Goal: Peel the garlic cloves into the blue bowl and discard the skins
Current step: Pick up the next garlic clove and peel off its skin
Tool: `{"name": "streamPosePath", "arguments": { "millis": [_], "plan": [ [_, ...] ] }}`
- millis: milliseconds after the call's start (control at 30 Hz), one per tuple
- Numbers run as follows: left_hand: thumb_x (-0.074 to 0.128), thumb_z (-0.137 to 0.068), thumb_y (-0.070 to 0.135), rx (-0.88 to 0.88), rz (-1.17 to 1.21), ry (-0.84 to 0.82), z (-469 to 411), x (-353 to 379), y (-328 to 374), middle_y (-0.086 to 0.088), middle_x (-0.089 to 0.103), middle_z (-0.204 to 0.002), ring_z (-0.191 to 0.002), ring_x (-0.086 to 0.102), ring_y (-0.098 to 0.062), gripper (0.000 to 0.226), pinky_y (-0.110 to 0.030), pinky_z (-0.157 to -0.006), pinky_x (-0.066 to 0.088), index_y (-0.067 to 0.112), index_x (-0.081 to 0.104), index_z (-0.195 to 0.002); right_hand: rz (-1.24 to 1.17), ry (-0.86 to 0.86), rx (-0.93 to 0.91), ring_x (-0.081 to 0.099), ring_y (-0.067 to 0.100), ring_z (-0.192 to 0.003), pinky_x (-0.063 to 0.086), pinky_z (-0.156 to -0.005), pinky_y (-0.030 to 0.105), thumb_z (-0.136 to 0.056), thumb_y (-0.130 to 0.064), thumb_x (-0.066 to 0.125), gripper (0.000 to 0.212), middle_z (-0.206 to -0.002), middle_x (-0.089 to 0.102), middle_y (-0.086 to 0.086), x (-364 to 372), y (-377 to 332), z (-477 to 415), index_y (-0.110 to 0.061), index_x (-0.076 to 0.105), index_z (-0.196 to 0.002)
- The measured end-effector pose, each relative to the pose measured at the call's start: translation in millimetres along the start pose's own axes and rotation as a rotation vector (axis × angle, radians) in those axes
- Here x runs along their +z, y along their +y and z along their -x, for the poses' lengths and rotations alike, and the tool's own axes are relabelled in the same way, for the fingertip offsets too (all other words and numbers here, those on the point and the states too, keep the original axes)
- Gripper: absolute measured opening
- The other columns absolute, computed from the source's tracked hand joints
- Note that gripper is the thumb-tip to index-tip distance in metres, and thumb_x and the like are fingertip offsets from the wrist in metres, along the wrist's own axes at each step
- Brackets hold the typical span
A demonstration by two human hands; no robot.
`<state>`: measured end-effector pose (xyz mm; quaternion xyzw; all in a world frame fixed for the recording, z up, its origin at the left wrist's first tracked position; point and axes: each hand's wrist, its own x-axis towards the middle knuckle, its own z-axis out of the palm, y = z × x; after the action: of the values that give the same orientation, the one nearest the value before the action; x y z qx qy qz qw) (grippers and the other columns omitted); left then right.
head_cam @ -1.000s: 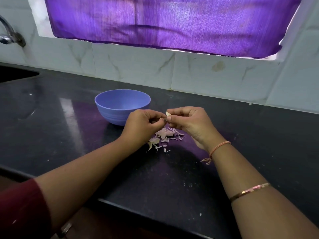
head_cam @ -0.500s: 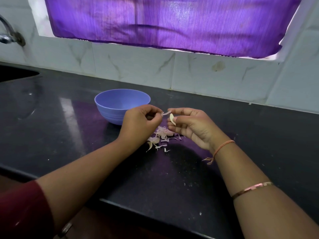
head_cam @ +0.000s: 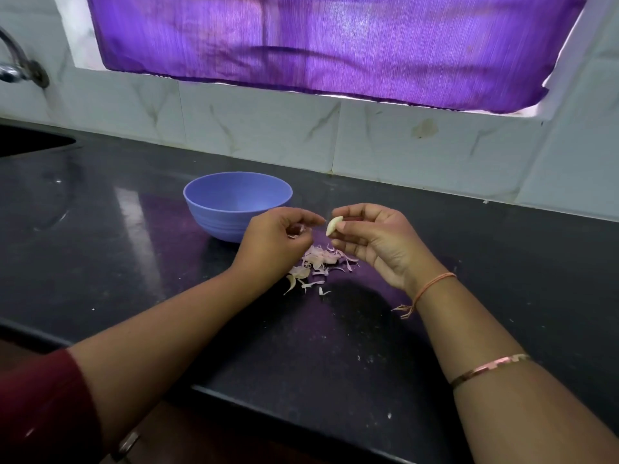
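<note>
Above the skins (head_cam: pixel 321 262), right hand (head_cam: pixel 371 239) pinches garlic clove (head_cam: pixel 334 225)

Peeled clove (head_cam: pixel 334 225) over skins (head_cam: pixel 318 260), near bowl (head_cam: pixel 217 220)

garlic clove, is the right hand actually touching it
Touching. The head view shows the right hand pinching the garlic clove between thumb and fingertips.

You have a plain periwinkle-blue round plastic bowl (head_cam: pixel 214 222), a white-flecked black stone counter (head_cam: pixel 134 296), pinkish-white papery garlic skins (head_cam: pixel 318 259), and a cream peeled garlic clove (head_cam: pixel 334 225).
</note>
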<state>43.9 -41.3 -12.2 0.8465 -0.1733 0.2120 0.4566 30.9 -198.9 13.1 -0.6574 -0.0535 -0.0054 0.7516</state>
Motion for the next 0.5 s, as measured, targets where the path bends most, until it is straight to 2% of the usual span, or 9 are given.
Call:
{"name": "streamPosePath", "arguments": {
  "millis": [133, 267, 500],
  "plan": [
    [0.061, -0.086, 0.016, -0.008, 0.079, -0.022, 1.8, -0.2, 4.7, 0.013, 0.067, -0.073, -0.060, 0.061, 0.000, 0.015, -0.013, -0.057, 0.050, 0.024, 0.071, -0.093, 0.088, -0.009, -0.023, 0.065, 0.018, -0.077, 0.057, -0.071, 0.027, -0.084, 0.007, 0.058, 0.016, -0.084, 0.067, 0.011, -0.9, 0.3, 0.5, -0.001, 0.064, -0.096],
    [0.065, -0.085, 0.018, -0.014, 0.134, -0.025, 3.2, 0.1, 6.5, 0.014, 0.065, -0.064, -0.049, 0.056, 0.003, 0.012, -0.012, -0.052, 0.047, 0.019, 0.073, -0.095, 0.168, -0.014, -0.055, 0.066, 0.018, -0.081, 0.058, -0.074, 0.029, -0.083, 0.006, 0.060, 0.017, -0.087, 0.068, 0.010, -0.4, 1.2, 0.8, -0.004, 0.067, -0.094],
    [0.066, -0.085, 0.018, -0.034, 0.119, -0.028, 1.8, 0.2, 4.3, 0.011, 0.067, -0.064, -0.053, 0.058, -0.005, 0.010, -0.020, -0.055, 0.050, 0.015, 0.074, -0.089, 0.214, -0.039, -0.122, 0.065, 0.020, -0.076, 0.056, -0.077, 0.030, -0.080, 0.007, 0.063, 0.019, -0.084, 0.069, 0.012, 1.6, 3.3, 0.7, -0.004, 0.069, -0.094]
  ]
}}
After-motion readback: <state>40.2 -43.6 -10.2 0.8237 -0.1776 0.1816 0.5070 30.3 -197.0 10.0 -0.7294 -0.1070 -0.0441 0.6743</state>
